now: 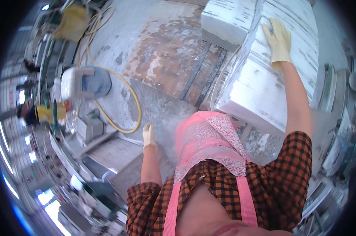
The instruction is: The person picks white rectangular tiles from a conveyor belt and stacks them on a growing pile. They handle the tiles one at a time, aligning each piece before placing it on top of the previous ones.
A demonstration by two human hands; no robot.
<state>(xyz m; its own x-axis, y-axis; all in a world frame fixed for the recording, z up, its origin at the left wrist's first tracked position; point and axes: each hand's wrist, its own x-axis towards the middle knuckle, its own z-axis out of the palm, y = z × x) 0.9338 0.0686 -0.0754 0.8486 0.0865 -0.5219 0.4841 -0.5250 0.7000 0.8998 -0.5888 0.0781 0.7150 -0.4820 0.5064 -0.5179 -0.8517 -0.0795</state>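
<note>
So the right hand (279,39), in a pale yellowish rubber glove, is reaching way out to about 1 o'clock and lying flat on top of a big stack of white slabs (264,82). Fingers are spread, palm down, pressing or steadying rather than gripping anything. The stack looks like foam or stone board with grey streaks along the edges, hard to tell which. A second white block (225,17) is sitting just beside it at 12 o'clock, and the two seem to be touching at a corner.

The left hand (149,135), gloved the same way, is hanging down near the middle of the view, around 9 o'clock from the pink apron (205,137). It's holding nothing, fingers loosely curled, not touching anything I can make out.

My read on progress: this is looking like the very start of handling the stack. Only one hand is on it, nothing is lifted or tilted, and the slabs are all sitting squared up in the pile. So pretty much everything is left.

Around it: a yellow hose (123,84) is looping across the stained concrete floor (166,51) at 10 o'clock, running past a white and blue drum-shaped machine (85,82). Cluttered benches and gear are lining the left rim.
</note>
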